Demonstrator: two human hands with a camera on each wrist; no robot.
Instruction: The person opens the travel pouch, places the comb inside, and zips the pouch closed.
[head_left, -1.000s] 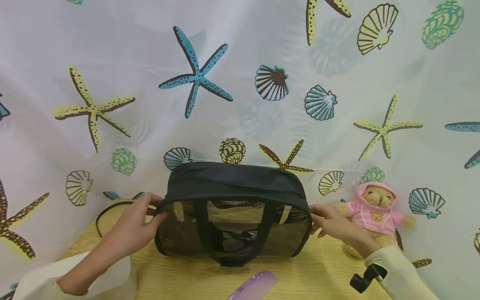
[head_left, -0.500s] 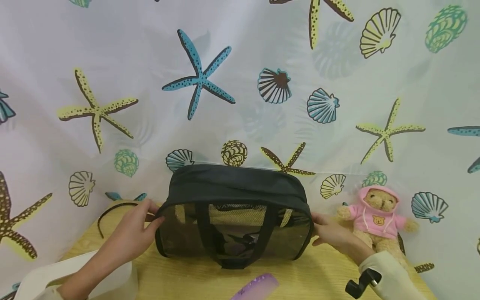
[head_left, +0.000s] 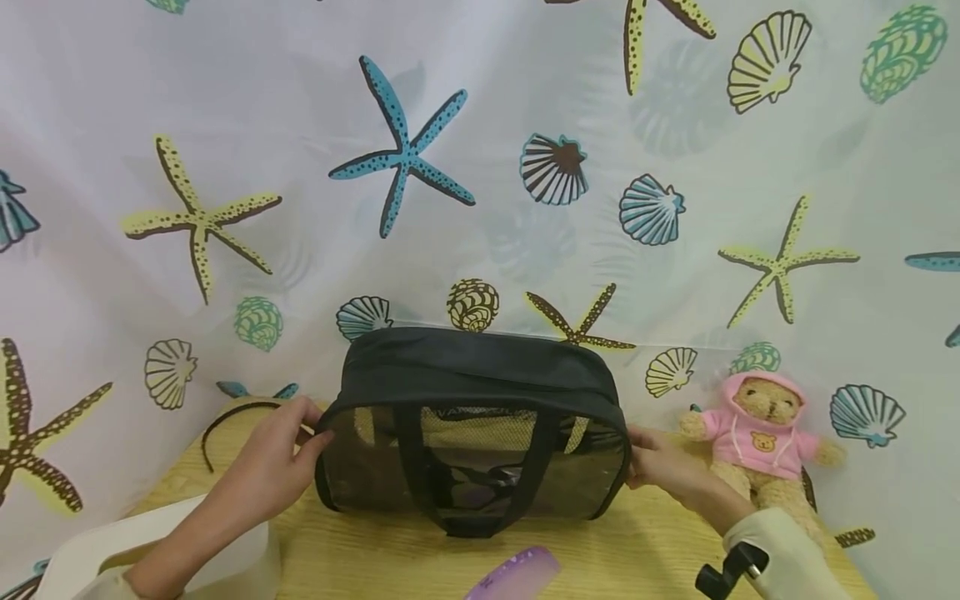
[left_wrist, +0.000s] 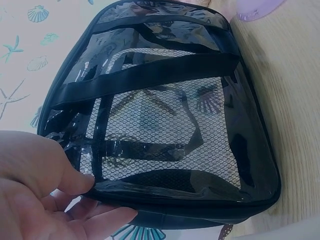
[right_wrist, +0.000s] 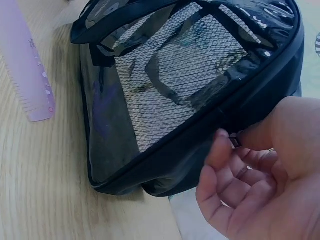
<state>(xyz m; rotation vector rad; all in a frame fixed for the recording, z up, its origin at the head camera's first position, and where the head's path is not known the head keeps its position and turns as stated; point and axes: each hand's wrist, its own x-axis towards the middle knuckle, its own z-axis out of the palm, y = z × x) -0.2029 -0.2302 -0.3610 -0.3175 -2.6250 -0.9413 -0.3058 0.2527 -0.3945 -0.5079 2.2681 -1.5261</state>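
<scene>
A see-through toiletry bag (head_left: 480,362) with black trim, a mesh panel and black carry handles stands on the wooden table. My left hand (head_left: 273,467) grips its left end; in the left wrist view the thumb lies along the black edge, with the fingers (left_wrist: 110,222) below it. At the right end is my right hand (head_left: 663,467). The right wrist view shows its thumb and forefinger pinching a small dark zipper pull (right_wrist: 234,141) against the bag's black side. The bag's far side is hidden.
A purple comb (head_left: 517,575) lies in front of the bag on the table (head_left: 360,567). A white container (head_left: 251,550) sits under my left forearm. Behind my right hand leans a teddy bear (head_left: 765,437) in a pink hoodie. A patterned cloth (head_left: 480,125) hangs behind.
The fingers of my right hand were more spread at the bag's right end and have drawn together there. My left hand keeps its place, and the bag has hardly moved.
</scene>
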